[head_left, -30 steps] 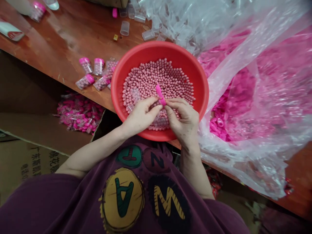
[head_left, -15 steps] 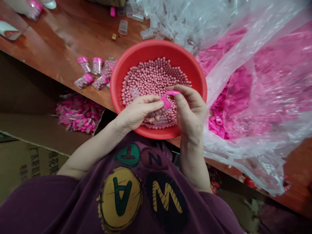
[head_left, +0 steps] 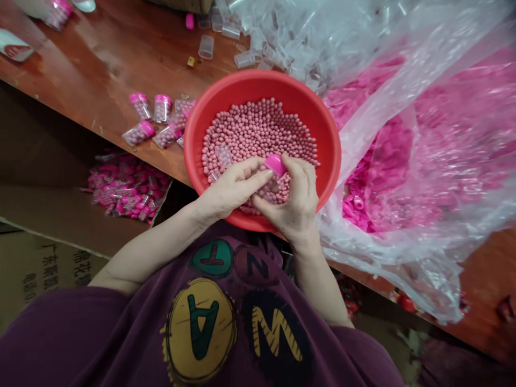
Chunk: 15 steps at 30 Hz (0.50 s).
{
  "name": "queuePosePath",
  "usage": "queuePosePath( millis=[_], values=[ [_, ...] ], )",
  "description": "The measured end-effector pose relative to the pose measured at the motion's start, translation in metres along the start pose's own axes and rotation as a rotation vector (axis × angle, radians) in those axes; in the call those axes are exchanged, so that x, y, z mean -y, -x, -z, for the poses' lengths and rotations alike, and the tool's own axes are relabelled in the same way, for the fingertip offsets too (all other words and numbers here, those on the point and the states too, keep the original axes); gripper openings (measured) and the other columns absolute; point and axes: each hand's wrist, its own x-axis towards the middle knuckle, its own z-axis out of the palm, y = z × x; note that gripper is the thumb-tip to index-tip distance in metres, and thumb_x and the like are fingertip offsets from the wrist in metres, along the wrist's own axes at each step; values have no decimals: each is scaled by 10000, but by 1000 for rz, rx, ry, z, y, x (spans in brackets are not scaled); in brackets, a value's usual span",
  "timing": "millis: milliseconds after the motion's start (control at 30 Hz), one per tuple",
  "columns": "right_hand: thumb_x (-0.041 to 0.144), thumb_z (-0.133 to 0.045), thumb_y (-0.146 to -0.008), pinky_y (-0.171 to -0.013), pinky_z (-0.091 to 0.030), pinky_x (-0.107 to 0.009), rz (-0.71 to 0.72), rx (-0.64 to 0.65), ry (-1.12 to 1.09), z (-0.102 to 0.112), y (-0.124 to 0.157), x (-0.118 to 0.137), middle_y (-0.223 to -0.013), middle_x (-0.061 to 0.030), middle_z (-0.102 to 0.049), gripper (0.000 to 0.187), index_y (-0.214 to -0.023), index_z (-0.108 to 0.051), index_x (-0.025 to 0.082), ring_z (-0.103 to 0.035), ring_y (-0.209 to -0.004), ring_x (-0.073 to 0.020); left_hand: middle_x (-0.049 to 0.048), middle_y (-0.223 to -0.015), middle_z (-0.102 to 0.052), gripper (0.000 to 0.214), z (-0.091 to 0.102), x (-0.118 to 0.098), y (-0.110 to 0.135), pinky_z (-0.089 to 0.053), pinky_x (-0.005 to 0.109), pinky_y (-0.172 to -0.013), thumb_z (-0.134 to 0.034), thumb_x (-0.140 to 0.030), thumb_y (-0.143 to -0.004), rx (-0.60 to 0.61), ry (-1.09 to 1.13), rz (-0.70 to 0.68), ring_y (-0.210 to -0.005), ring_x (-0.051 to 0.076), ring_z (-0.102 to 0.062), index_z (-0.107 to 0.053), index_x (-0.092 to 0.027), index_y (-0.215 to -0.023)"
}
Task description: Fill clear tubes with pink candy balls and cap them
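Note:
A small clear bottle with a pink cap (head_left: pixel 274 164) and pink beads inside is held over the red bowl (head_left: pixel 262 80). My left hand (head_left: pixel 231 188) is closed on the bottle's body, thumb along its side. Around the cap and the lower end curl the fingers and thumb of my right hand (head_left: pixel 296 196), closed on the same bottle. Many pink beads (head_left: pixel 258 129) fill the bowl beneath. Among them, left of my hands, lies a clear tube (head_left: pixel 224 156).
Several capped bottles (head_left: pixel 162 109) lie left of the bowl on the wooden table (head_left: pixel 108 59). Below the edge, a carton (head_left: pixel 44 204) holds many more. Clear tubes (head_left: pixel 206 47) spread behind the bowl; a plastic bag (head_left: pixel 407 215) of pink caps (head_left: pixel 357 207) is at right.
My right hand has moved left and down onto the bottle. The pink cap, earlier tilted up from its neck, now sits down over the top.

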Motion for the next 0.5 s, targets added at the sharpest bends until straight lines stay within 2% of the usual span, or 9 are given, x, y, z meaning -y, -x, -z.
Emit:
queuePosePath(
  millis=[100, 200, 333, 500],
  values=[
    [378, -736, -955, -1233, -535, -720, -116, 116, -21, 4, 0, 3, -1472, -200, -669, 760, -1655, -506, 189, -649, -1384, -440, 6, -909, -693, 202, 1, 2, 1, -515, 195, -715, -847, -311, -970, -40, -81, -41, -793, 104, -618, -712, -162, -986],
    [415, -713, -982, -1262, -485, -732, -177, 213, 61, 4, -3, 7, -1536, -205, -640, 770, -1686, -470, 218, -605, -1442, -445, -6, -871, -667, 71, 1, 5, 0, -491, 209, -672, -754, -225, -1010, -126, -253, -92, -746, 110, -591, -726, -170, -1043],
    [424, -681, -1015, -1220, -491, -712, -156, 215, 177, 1, -7, 10, -1515, -221, -653, 756, -1693, -432, 203, -622, -1386, -440, 9, -894, -713, 57, 0, 8, -2, -518, 233, -714, -696, -141, -1007, -175, -430, -167, -793, 133, -645, -732, -170, -1042],
    [489, -678, -997, -1140, -509, -716, -138, 228, 152, -1, -6, 5, -1368, -201, -696, 669, -1577, -541, 185, -649, -1246, -437, 1, -813, -676, 92, -1, 7, -2, -484, 236, -653, -683, -165, -1035, -159, -418, -74, -726, 128, -620, -688, -176, -944]
  ],
)
